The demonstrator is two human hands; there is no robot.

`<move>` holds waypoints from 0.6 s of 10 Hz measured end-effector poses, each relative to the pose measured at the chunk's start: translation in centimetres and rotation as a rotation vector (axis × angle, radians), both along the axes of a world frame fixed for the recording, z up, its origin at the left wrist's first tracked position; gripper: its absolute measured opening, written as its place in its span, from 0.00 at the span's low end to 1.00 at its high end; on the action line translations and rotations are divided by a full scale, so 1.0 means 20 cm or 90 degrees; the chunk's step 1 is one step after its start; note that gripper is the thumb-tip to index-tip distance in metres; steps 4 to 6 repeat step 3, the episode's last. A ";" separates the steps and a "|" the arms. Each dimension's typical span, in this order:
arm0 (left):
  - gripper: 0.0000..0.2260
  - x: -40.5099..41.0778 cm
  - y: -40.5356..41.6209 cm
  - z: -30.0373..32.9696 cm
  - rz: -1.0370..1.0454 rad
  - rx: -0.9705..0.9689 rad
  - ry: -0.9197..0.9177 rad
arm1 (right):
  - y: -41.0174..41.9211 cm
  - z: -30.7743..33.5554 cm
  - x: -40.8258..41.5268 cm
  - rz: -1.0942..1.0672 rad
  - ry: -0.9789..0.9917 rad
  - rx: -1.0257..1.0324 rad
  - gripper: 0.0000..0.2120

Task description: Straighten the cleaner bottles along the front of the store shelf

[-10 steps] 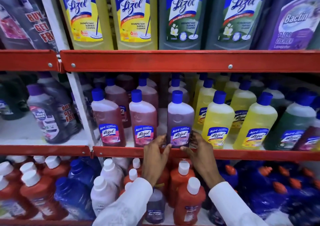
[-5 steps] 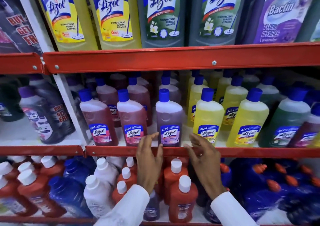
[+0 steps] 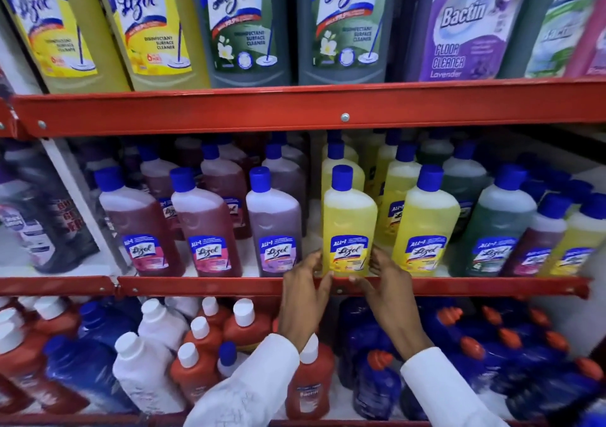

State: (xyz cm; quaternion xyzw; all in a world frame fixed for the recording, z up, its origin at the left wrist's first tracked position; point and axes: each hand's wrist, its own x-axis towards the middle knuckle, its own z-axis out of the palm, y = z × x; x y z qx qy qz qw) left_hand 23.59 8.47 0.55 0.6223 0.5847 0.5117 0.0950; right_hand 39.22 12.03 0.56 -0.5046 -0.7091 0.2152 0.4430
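Okay so both hands are on the yellow bottle point(image 3: 349, 223), which sits right at the front edge of the middle shelf point(image 3: 229, 286). The left hand point(image 3: 303, 295) grips its lower left side with the thumb on the front near the base. The right hand point(image 3: 388, 295) mirrors that on the right, so the bottle's pinched between them. It stands upright, label out, between a purple bottle point(image 3: 273, 226) and a second yellow bottle point(image 3: 426, 226).

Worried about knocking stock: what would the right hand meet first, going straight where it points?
Probably the front yellow bottle: the right hand angles toward its lower side, fingers at its edge; contact unclear.
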 end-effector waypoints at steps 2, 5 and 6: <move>0.13 0.02 0.00 0.01 0.038 -0.008 -0.008 | 0.03 -0.03 0.01 0.017 0.007 -0.001 0.29; 0.17 0.03 -0.01 0.05 0.042 0.032 0.038 | -0.01 0.00 0.05 -0.014 0.087 0.025 0.30; 0.17 0.03 -0.01 0.05 0.042 0.032 0.038 | -0.01 0.00 0.05 -0.014 0.087 0.025 0.30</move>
